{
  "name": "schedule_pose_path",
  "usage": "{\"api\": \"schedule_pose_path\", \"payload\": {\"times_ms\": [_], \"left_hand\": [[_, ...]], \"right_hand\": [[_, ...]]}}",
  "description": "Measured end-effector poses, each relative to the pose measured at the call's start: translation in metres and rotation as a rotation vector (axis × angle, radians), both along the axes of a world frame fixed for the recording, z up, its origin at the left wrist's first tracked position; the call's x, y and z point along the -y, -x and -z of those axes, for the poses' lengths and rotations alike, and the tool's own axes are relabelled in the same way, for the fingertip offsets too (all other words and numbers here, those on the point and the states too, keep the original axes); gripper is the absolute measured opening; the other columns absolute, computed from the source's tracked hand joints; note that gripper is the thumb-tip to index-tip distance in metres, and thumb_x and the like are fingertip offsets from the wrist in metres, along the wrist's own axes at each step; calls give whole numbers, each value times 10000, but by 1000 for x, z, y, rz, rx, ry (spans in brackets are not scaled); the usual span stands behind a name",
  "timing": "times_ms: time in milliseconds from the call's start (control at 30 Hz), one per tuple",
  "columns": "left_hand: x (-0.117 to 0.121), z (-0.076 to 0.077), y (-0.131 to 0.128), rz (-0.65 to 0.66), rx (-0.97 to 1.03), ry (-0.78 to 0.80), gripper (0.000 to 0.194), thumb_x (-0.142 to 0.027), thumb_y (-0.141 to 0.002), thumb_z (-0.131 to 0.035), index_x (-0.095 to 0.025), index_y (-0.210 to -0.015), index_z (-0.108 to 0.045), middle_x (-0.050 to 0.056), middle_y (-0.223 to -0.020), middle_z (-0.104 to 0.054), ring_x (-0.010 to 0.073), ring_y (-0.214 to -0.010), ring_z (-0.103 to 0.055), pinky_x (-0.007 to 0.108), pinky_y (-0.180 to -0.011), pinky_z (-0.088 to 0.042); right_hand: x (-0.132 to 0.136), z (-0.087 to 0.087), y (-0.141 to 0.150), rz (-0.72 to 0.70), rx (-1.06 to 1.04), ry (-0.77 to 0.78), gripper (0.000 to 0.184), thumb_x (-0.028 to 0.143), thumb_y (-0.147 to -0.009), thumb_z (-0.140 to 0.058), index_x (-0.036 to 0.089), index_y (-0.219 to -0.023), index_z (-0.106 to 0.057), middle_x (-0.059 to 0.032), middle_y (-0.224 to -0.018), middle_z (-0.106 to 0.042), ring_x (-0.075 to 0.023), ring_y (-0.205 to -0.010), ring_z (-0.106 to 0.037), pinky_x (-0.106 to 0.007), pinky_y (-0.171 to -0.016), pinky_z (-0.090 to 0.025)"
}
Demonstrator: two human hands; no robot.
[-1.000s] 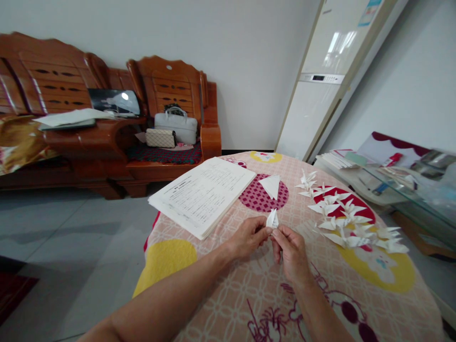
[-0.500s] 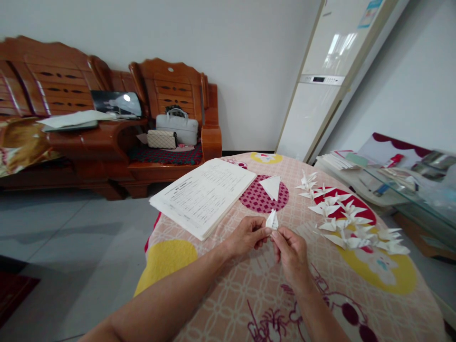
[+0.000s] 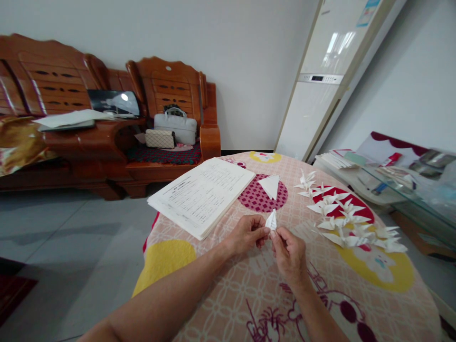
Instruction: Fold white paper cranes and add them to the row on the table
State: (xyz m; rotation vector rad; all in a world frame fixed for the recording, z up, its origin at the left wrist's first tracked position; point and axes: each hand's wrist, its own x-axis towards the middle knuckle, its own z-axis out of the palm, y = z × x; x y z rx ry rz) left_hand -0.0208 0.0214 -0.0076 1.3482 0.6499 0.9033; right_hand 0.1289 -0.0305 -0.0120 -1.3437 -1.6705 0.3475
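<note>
Between my two hands is a small folded piece of white paper, its narrow point facing away from me. My left hand pinches its lower left edge with thumb and fingers. The thumb and fingertips of my right hand press on its lower right corner. Beyond them, a folded paper triangle lies on the tablecloth's dark pink circle. To the right sit several folded white paper cranes, grouped together.
A stack of printed sheets lies on the left of the round table, whose patterned tablecloth reaches its edge. A glass-topped stand with papers is at the right. Behind are a wooden chair and a white air conditioner.
The folded paper has turned slightly, its point now showing a smoother, more closed shape. My hands stay nearly in place, and the view has shifted a little.
</note>
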Motion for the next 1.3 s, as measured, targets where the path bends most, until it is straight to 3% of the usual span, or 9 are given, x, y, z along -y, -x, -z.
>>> {"api": "schedule_pose_path", "payload": {"times_ms": [200, 433, 700, 967, 1100, 1200, 1300], "left_hand": [[-2, -4, 3, -1, 6, -6, 366, -456, -763, -688, -110, -766, -566, 4, -629, -575, 90, -506, -538, 207, -506, -441], [-4, -2, 4, -16, -86, -139, 260, -385, -861, -575, -128, -827, -564, -4, -664, -551, 90, -565, -522, 198, -548, -422], [-5, -4, 6, -24, -232, -235, 160, -278, -868, -525, -135, -827, -583, -8, -666, -560, 103, -597, -524, 204, -567, -391], [-4, -2, 7, -1, -242, -182, 157, -271, -828, -561, -130, -767, -591, -19, -596, -550, 91, -532, -502, 193, -502, -349], [0, -1, 0, -145, -174, -91, 144, -240, -756, -639, -131, -837, -591, -19, -646, -570, 94, -539, -527, 195, -501, -400], [3, -2, -5, -264, -81, -89, 184, -215, -719, -684, -126, -849, -588, -8, -689, -583, 98, -584, -550, 202, -537, -442], [5, -2, -7, -260, -10, -100, 172, -208, -732, -694, -116, -850, -610, 27, -750, -626, 113, -661, -591, 216, -612, -478]], "right_hand": [[-2, 3, 0, 8, -5, -1, 334, 363, -927, -453, 198, -638, -489, 38, -507, -487, -107, -465, -471, -219, -484, -340], [-2, 1, -5, 1, -10, -54, 223, 325, -905, -505, 178, -803, -638, -20, -659, -641, -147, -592, -595, -239, -575, -439], [-3, -5, -5, -23, -81, -129, 129, 282, -868, -577, 191, -831, -660, -34, -753, -671, -159, -670, -619, -258, -646, -483], [-3, 5, -4, 26, -200, 84, 245, 362, -838, -607, 180, -676, -629, 15, -524, -596, -133, -479, -535, -234, -488, -417], [-4, 4, -4, 122, -124, -41, 223, 316, -823, -613, 185, -641, -607, 25, -527, -559, -123, -493, -503, -235, -511, -404], [-5, 0, -4, 115, -48, -172, 187, 258, -837, -583, 190, -664, -605, 2, -618, -593, -133, -572, -538, -245, -577, -430], [-6, -3, -3, 78, -8, -218, 164, 216, -856, -555, 191, -703, -609, -21, -673, -608, -143, -618, -559, -256, -606, -449]]}}
